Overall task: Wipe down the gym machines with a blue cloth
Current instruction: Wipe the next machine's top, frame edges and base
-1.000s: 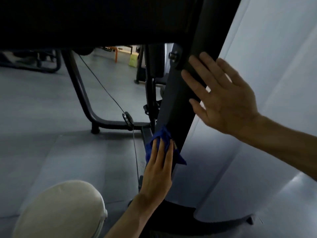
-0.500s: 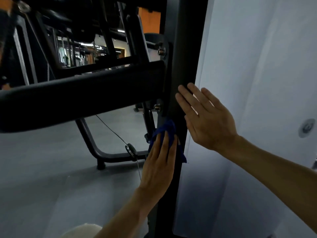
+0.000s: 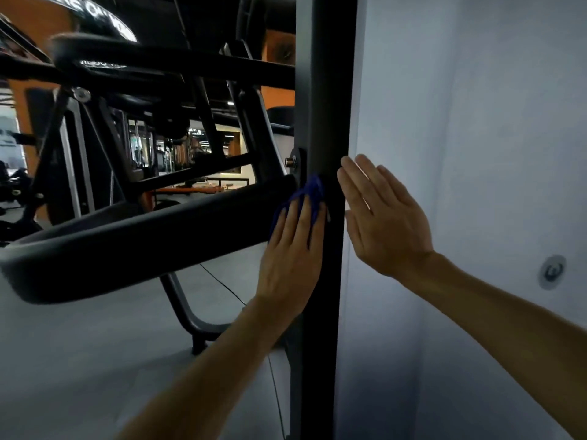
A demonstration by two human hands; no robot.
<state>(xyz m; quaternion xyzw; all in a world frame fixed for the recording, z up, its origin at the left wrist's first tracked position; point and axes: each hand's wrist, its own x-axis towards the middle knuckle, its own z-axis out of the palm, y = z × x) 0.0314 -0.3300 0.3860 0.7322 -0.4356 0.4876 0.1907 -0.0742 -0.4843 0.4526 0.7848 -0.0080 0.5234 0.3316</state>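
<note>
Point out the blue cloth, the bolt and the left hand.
blue cloth (image 3: 313,187): head view, bunched top above the fingertips.
bolt (image 3: 289,162): head view, its shiny head.
left hand (image 3: 293,249): head view, back of the hand.

Grey floor (image 3: 95,360); orange wall (image 3: 279,46) behind; pale panel (image 3: 476,122) right.

Blue cloth (image 3: 313,190), black upright (image 3: 327,90), white panel (image 3: 460,122)
</note>
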